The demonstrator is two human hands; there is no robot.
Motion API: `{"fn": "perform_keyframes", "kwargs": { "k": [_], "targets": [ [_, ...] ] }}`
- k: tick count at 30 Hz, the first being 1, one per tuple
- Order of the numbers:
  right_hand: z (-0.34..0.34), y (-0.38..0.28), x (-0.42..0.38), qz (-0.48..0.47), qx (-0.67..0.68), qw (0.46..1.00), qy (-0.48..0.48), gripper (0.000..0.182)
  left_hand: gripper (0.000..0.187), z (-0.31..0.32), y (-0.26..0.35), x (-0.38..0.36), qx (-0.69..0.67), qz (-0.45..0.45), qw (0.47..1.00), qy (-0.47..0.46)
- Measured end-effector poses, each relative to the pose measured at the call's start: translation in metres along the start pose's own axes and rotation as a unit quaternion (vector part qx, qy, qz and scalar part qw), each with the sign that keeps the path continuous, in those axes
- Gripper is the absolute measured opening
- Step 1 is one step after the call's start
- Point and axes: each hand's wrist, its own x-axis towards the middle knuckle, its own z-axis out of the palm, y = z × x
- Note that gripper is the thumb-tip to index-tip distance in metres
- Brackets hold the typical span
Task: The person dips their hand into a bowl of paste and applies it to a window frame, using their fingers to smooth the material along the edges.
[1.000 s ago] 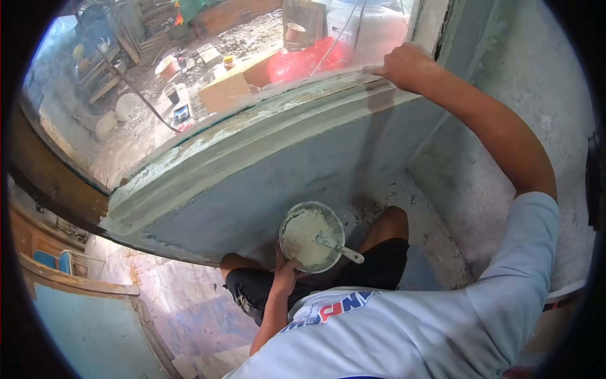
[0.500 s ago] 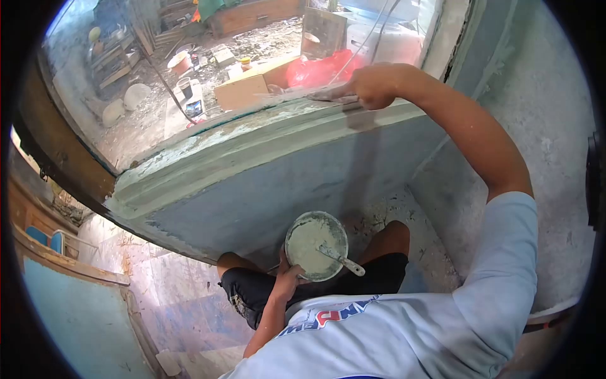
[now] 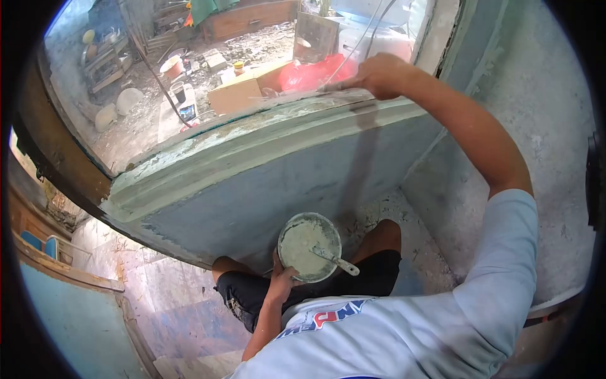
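My left hand [image 3: 281, 282] grips the left rim of a round bowl [image 3: 295, 235] of pale, thick paste at my lap. A putty knife [image 3: 338, 261] rests in the bowl, its blade in the paste and its handle over the right rim. On the window sill [image 3: 252, 140], coated in part with greenish-grey plaster, my right hand [image 3: 380, 77] is closed near the top edge. Its fingers point left along the sill; whatever they hold is too blurred to make out.
Behind the window pane are a cardboard box [image 3: 235, 96], a red plastic bag [image 3: 315, 71] and a white container [image 3: 372, 43]. A rough grey wall [image 3: 530, 120] rises at my right. Blue chairs [image 3: 52, 246] stand at the far left.
My right hand has shifted slightly right and up along the sill. The view has moved a little, so the bowl and my left hand appear slightly further left.
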Motion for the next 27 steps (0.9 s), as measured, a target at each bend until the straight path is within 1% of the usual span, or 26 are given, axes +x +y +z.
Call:
{"fn": "perform_keyframes", "kwargs": {
  "k": [2,3,4,6,9,10,11,13,14,16,17,19,20,21,22,23,24,26,27],
  "targets": [
    [0.028,-0.003,0.010,-0.034,0.022,0.998,0.055,0.083,0.095,-0.001,-0.001,0.001,0.010,0.002,1.000,-0.003],
    [0.010,-0.008,0.004,-0.018,0.028,0.999,0.016,0.082,0.095,-0.001,-0.001,0.002,0.021,0.003,1.000,-0.003],
    [-0.006,-0.009,-0.001,-0.019,0.026,0.999,0.018,0.082,0.095,-0.001,-0.001,0.001,0.021,0.004,1.000,-0.002],
    [-0.027,-0.009,-0.007,0.005,0.004,0.999,-0.033,0.082,0.094,-0.001,-0.001,0.001,0.007,0.003,1.000,-0.004],
    [-0.014,-0.011,0.004,-0.018,0.005,0.999,-0.044,0.082,0.094,-0.003,-0.004,0.003,0.020,-0.009,1.000,-0.001],
    [-0.007,-0.016,0.003,-0.036,0.007,0.999,0.018,0.083,0.094,-0.004,-0.007,0.005,0.022,-0.009,1.000,-0.003],
    [-0.007,-0.014,0.006,-0.033,0.007,0.999,0.021,0.083,0.094,-0.007,-0.010,0.007,0.027,-0.001,1.000,0.001],
    [-0.036,-0.019,-0.001,0.006,0.006,1.000,-0.025,0.087,0.092,0.001,-0.005,0.004,0.019,0.008,1.000,0.004],
    [-0.027,-0.017,0.002,0.004,0.007,1.000,-0.029,0.087,0.092,0.003,-0.008,0.004,0.017,0.004,1.000,0.004],
    [-0.015,-0.019,0.008,-0.069,0.022,0.995,0.062,0.083,0.089,-0.002,-0.012,0.007,0.024,0.005,1.000,0.012],
    [-0.014,-0.016,0.011,-0.069,0.024,0.995,0.066,0.083,0.088,-0.007,-0.018,0.010,0.036,0.011,0.999,0.019],
    [-0.051,-0.023,0.001,-0.040,0.016,0.999,0.028,0.084,0.087,-0.001,-0.012,0.005,0.026,0.010,0.999,0.023],
    [-0.053,-0.028,0.005,-0.049,0.015,0.997,0.064,0.083,0.086,0.002,-0.010,0.004,0.017,0.006,1.000,0.024],
    [-0.063,-0.037,0.006,-0.042,0.024,0.998,0.040,0.085,0.086,0.002,-0.009,0.005,0.019,0.002,1.000,0.022],
    [-0.073,-0.048,0.007,-0.035,0.033,0.999,0.016,0.087,0.090,0.000,-0.008,0.007,0.024,-0.014,1.000,0.013],
    [-0.077,-0.057,0.009,-0.051,0.025,0.998,0.025,0.086,0.094,-0.001,-0.008,0.008,0.028,-0.029,0.999,0.003],
    [-0.067,-0.061,0.016,-0.049,0.028,0.998,0.022,0.086,0.094,-0.001,-0.008,0.010,0.030,-0.032,0.999,0.002],
    [-0.039,-0.071,0.036,-0.086,0.011,0.987,0.139,0.077,0.094,0.000,-0.009,0.012,0.030,-0.029,0.999,-0.002],
    [-0.042,-0.076,0.032,-0.076,0.020,0.993,0.085,0.074,0.094,0.001,-0.007,0.012,0.028,-0.030,0.999,0.000]
  ]
}}
